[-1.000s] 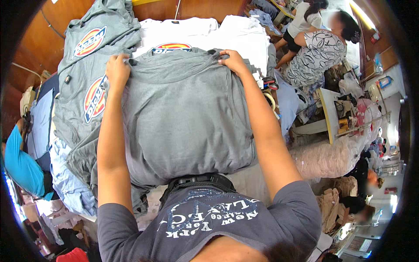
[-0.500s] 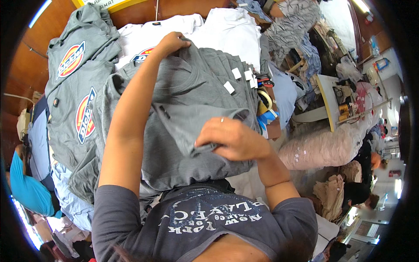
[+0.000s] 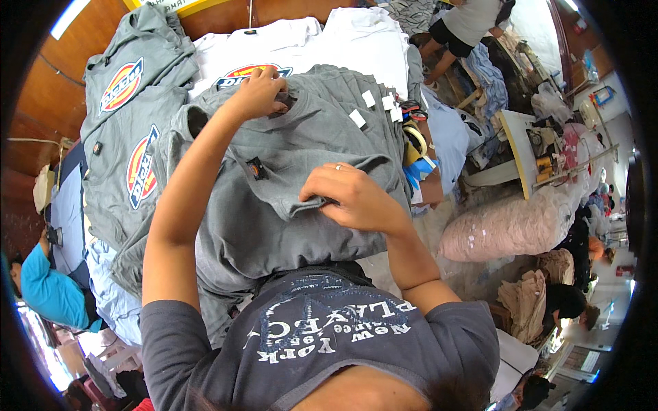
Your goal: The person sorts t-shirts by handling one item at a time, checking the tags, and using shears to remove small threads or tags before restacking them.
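Note:
A grey T-shirt (image 3: pixel 233 181) lies on a stack of grey shirts in front of me, with a small dark label (image 3: pixel 256 168) showing on it. My left hand (image 3: pixel 262 94) reaches to the far side, its fingers curled over the neckline; whether they grip the cloth is hard to see. Nearer to me, my right hand (image 3: pixel 349 195), with a ring on one finger, pinches a fold of the same T-shirt. White tags (image 3: pixel 358 119) stick out along the stack's right side.
Grey shirts with a coloured print (image 3: pixel 142 168) lie to the left, white shirts (image 3: pixel 367 41) behind. Tape rolls and scissors (image 3: pixel 413 109) sit in a box at right. A big plastic-wrapped pink bundle (image 3: pixel 507 229) stands beyond. One person in a blue top (image 3: pixel 55 288) is at left, another (image 3: pixel 473 24) at far right.
My left hand has come slightly nearer along the neckline. My right hand has shifted a little left and away from me, and the dark label now shows more fully.

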A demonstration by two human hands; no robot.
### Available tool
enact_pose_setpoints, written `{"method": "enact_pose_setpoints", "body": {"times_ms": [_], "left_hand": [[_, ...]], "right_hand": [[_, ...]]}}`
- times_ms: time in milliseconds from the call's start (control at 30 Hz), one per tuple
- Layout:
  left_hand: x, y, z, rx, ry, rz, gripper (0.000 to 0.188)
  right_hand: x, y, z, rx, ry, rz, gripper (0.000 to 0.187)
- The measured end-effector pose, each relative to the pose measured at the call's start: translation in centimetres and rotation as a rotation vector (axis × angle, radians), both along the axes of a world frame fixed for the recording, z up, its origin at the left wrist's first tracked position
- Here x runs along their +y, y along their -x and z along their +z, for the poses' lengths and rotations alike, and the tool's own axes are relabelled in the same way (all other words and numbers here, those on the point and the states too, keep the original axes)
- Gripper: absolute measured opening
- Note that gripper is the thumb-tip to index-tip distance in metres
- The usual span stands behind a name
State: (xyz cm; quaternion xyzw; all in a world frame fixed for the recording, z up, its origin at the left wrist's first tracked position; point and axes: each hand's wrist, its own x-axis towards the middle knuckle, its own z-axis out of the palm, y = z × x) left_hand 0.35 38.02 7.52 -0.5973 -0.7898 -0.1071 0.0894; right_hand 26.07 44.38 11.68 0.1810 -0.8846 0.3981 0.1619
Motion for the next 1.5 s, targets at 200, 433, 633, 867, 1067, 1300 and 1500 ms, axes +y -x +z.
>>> {"method": "enact_pose_setpoints", "body": {"times_ms": [200, 433, 633, 867, 1067, 1300, 1500], "left_hand": [[-4.1, -5.5, 1.7, -0.126, -0.149, -0.199, 0.022], [-10.5, -8.6, -0.4, -0.602, -0.126, 0.05, 0.028], [-10.1, -9.9, -0.9, -0.321, -0.103, 0.496, 0.044], [-9.2, -9.7, 0.6, -0.205, -0.062, 0.204, 0.026], [-7.3, -9.8, 5.9, -0.94, -0.546, -0.101, 0.017], [-8.1, -14.6, 8.8, -1.315, -0.442, -0.383, 0.029], [-9.8, -14.8, 8.9, -0.705, -0.38, -0.142, 0.025]], "right_hand": [[0.0, -1.4, -3.0, -0.005, -0.155, -0.234, 0.02], [-0.6, -2.7, -8.1, -0.031, -0.338, -0.414, 0.014], [-0.8, -2.6, -9.4, 0.028, -0.394, -0.455, 0.016], [-0.8, -2.9, -8.7, 0.141, -0.308, -0.387, 0.019], [-1.3, -3.2, -2.2, 0.162, -0.073, -0.241, 0.02], [-1.9, -1.5, 3.4, 0.397, -0.035, -0.418, 0.018], [-3.1, -0.4, 1.4, 0.133, 0.209, -0.361, 0.017]]}}
